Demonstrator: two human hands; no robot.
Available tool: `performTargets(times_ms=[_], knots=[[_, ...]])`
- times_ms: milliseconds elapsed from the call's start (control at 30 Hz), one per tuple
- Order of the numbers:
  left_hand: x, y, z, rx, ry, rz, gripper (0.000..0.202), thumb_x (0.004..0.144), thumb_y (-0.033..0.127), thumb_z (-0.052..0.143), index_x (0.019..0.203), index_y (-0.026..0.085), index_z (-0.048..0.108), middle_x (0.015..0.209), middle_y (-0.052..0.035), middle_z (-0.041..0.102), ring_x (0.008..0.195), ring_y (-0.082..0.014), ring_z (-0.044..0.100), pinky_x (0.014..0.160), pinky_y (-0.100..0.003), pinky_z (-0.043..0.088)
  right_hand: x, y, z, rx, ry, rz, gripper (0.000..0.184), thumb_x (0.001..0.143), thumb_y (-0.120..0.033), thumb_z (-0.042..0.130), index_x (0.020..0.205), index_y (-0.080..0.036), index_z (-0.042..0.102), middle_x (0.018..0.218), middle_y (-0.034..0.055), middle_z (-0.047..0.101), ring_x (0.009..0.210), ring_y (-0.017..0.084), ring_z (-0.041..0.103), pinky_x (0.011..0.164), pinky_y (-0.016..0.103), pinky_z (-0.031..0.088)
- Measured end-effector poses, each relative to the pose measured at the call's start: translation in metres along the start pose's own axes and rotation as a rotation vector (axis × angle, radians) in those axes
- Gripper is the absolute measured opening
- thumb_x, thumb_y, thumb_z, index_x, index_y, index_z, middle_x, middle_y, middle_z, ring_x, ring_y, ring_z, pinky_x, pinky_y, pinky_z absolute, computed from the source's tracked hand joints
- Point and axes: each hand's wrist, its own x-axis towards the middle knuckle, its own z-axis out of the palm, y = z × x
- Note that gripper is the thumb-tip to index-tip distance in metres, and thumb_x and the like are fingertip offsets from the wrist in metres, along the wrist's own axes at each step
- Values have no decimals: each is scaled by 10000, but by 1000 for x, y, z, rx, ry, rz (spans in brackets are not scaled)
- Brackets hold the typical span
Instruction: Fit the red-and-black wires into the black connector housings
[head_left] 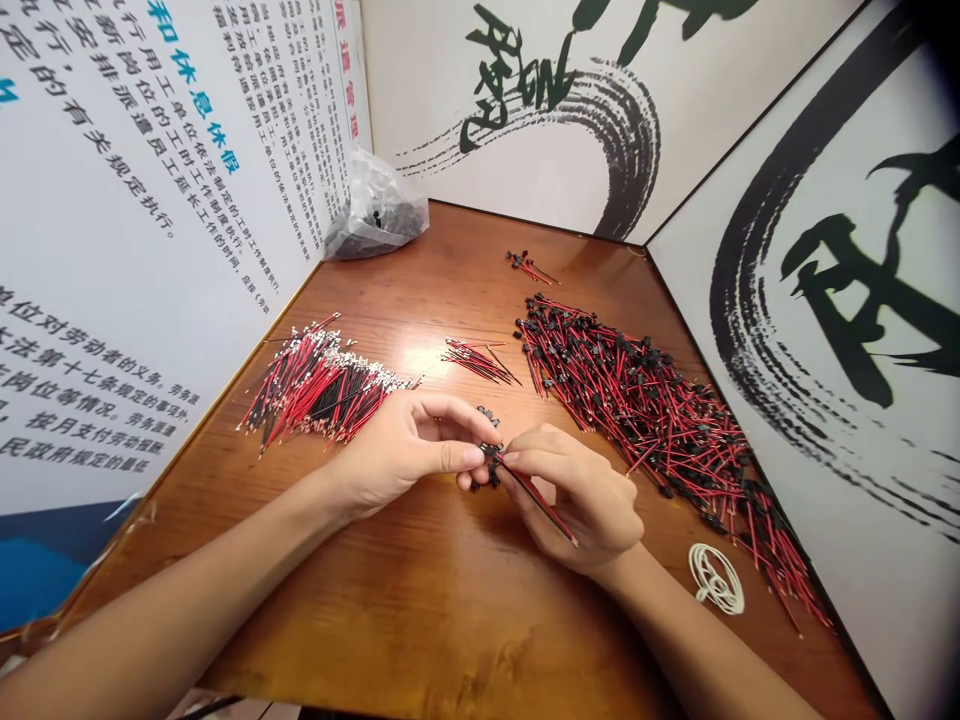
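Note:
My left hand (409, 445) pinches a small black connector (491, 458) between thumb and forefinger, low over the wooden table (420, 600). Touching it from the right, my right hand (581, 495) pinches a short red and black wire pair (536, 497) whose tip meets the connector. Another small black connector (487, 412) lies on the table just behind my fingers. To the left lies a pile of loose red and black wires (319, 385) with metal tips. A long heap of wires fitted with black connectors (652, 410) stretches along the right side.
A small bunch of wires (476, 360) lies behind my hands, and a tiny one (529, 265) farther back. A plastic bag of black parts (375, 210) sits in the far left corner. A white coiled piece (718, 578) lies at the right. Printed boards wall the table.

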Motion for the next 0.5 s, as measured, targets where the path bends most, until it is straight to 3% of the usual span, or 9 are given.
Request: performTargets(times_ms=[333, 500], knots=[[-1, -2, -1, 13, -28, 19, 111, 724, 118, 780, 820, 103, 726, 756, -69, 713, 616, -124, 643, 565, -227, 516, 0, -4, 3, 103, 43, 190, 197, 813, -56, 664, 961, -185, 645, 755, 35, 687, 618, 152, 651, 546, 286, 549], [-1, -3, 1, -23, -41, -30, 123, 718, 130, 792, 799, 98, 706, 754, -75, 719, 605, -128, 646, 555, -231, 515, 0, -4, 3, 53, 6, 168, 116, 843, -98, 642, 898, -197, 621, 685, 12, 669, 569, 137, 626, 523, 256, 519]])
